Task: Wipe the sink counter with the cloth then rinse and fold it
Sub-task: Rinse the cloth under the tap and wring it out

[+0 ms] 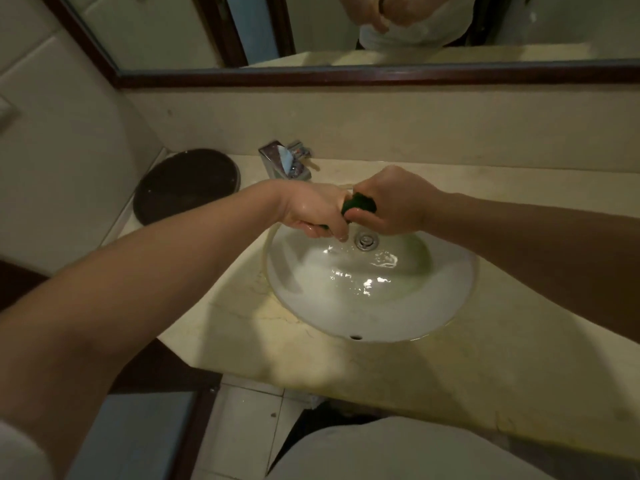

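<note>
Both hands meet over the far rim of the sink, just in front of the tap, and between them sits the dark green cloth, bunched into a tight roll. The left hand is closed around one end, knuckles up and fingers curled under; the right hand is clenched on the other end, with only a short stretch of cloth showing between the two fists. Held this way, the grip looks like wringing: opposite twists squeeze water out, and keeping the cloth above the basin lets the drips fall near the drain rather than on the tabletop. Water pools and glints in the bowl. Whether the tap is running cannot be told. A dark round tray lies at the tabletop's far left corner, well apart from the work. Folding appears not yet begun.
</note>
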Demonstrator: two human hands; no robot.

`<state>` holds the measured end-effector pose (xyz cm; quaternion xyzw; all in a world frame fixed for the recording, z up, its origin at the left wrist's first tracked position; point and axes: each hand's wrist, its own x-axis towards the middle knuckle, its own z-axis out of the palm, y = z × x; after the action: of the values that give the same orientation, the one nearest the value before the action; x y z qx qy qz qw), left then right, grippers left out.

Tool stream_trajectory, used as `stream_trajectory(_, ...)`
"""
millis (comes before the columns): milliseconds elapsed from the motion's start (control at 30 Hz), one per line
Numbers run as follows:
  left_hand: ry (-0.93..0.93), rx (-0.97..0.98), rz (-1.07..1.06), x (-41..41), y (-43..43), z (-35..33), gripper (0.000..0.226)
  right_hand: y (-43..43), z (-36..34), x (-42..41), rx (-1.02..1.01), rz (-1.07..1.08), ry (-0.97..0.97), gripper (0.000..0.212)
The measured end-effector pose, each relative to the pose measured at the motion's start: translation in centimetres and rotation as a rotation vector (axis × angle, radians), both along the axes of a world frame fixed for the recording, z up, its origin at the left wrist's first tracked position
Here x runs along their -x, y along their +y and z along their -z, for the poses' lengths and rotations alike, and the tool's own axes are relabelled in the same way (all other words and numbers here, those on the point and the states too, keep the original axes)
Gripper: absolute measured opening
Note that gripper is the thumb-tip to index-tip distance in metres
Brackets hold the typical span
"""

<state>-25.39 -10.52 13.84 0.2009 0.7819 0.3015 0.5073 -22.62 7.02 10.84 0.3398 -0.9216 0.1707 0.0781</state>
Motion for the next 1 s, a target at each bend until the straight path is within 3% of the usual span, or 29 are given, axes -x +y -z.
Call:
stream_trajectory(67, 0.063, -0.061, -0.127, 0.1, -0.6, -0.4, 0.031, -0.1, 0.1, -0.3, 0.073, 0.074, -0.087, 0.047)
stream_trajectory(167, 0.293, -0.255, -0.421, -0.5, -1.6, -0.5, 0.080, 0.5, -0.5, -0.5, 0.340, 0.375, -0.392, 0.045)
stream_trajectory(233, 0.723, -0.286, -0.392, -1.9, -2.0, 0.1, 0.093, 1.1, -1.5, -0.5, 0.738, 0.535, -0.823, 0.044)
stream_trajectory(300, 1.237, -0.188, -0.173, -2.9, -1.9, 1.2, 0.093, 1.5, -3.0, -0.6, 1.029, 0.559, -1.228, 0.047)
stream_trajectory(367, 1.629, -0.189, 0.057, -3.3, -1.0, 1.8, 0.085, 1.7, -4.6, -0.9, 1.134, 0.469, -1.511, 0.049)
stream_trajectory(433, 1.816, -0.326, 0.095, -3.1, -0.1, 0.8, 0.069, 1.4, -6.0, -1.5, 1.082, 0.271, -1.755, 0.044)
stream_trajectory(500, 1.779, -0.328, 0.013, -2.9, 0.9, -1.3, 0.046, 0.9, -6.9, -2.3, 0.988, -0.015, -1.999, 0.037)
stream_trajectory(567, 1.724, -0.325, 0.055, -2.8, 1.1, -3.5, 0.047, 0.5, -7.4, -2.8, 0.949, -0.216, -2.157, 0.034)
stream_trajectory(600, 1.845, -0.412, 0.099, -2.7, 1.2, -4.0, 0.037, 0.3, -7.9, -3.1, 0.937, -0.232, -2.159, 0.030)
stream_trajectory(667, 1.966, -0.529, 0.136, -2.1, 1.3, -4.4, 0.025, -0.1, -8.8, -3.3, 0.923, -0.062, -2.024, 0.025)
stream_trajectory(733, 1.831, -0.348, 0.161, -1.9, 1.6, -4.8, 0.022, -0.2, -9.4, -3.4, 0.912, 0.199, -1.823, 0.031)
stream_trajectory(800, 1.628, -0.062, 0.180, -2.3, 2.4, -5.2, 0.018, -0.2, -9.0, -3.1, 0.859, 0.405, -1.634, 0.037)
stream_trajectory(867, 1.543, 0.201, 0.216, -2.4, 3.2, -5.6, 0.012, -0.5, -8.1, -3.0, 0.802, 0.564, -1.476, 0.037)
stream_trajectory(1000, 1.387, 0.381, 0.267, -2.1, 4.5, -5.4, 0.008, -1.8, -5.4, -2.2, 0.764, 0.803, -1.126, 0.032)
